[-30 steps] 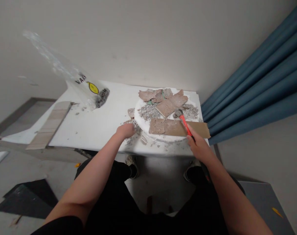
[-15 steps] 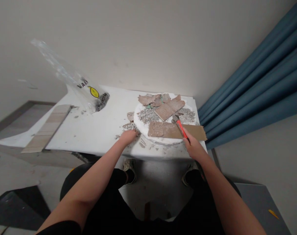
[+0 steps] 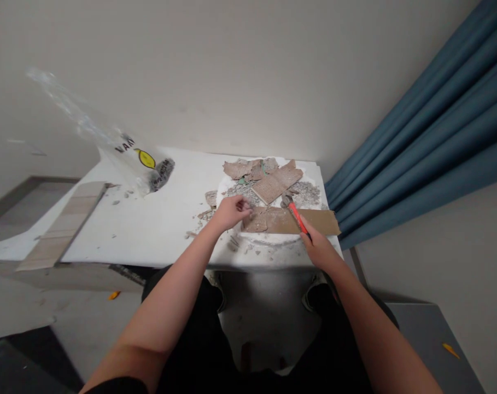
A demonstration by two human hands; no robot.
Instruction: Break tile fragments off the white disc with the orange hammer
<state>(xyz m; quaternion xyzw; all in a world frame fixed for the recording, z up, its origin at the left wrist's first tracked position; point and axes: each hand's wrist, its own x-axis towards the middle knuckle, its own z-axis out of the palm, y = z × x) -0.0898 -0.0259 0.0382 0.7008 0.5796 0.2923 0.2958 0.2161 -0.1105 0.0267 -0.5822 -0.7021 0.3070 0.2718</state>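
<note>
Right hand [image 3: 317, 246]: fingers wrapped around the red-and-black handle of a hammer [image 3: 294, 210], near the right edge of the white surface [image 3: 121, 235]. The hammer's head lies at the far long side of a brown strip [image 3: 309, 221]; contact cannot be confirmed.

Left hand [image 3: 232, 211]: fingers curled in, gap narrow, beside the strip's left end. Whether a small piece is pinched between them cannot be told.

The strip lies across a white disc [image 3: 281, 238] in the right part of the surface, roughly parallel to the near edge, its right end reaching the right edge. A flat, rough fragment [image 3: 255, 221] rests on its left end. Behind, towards the far edge, broken slabs [image 3: 278, 183] lie over grey rubble [image 3: 308, 192]. Loose chips [image 3: 234, 243] lie between the disc and the near edge.

Assessment: the step in hand appears to be breaking up and sorting fragments. For sound work, the left fingers should be well clear of the hammer's line before any blow. The strip should sit fully supported, since its right end may tip at the surface's edge. Short, controlled taps, head landing flat, would probably limit scatter over the near edge.
</note>
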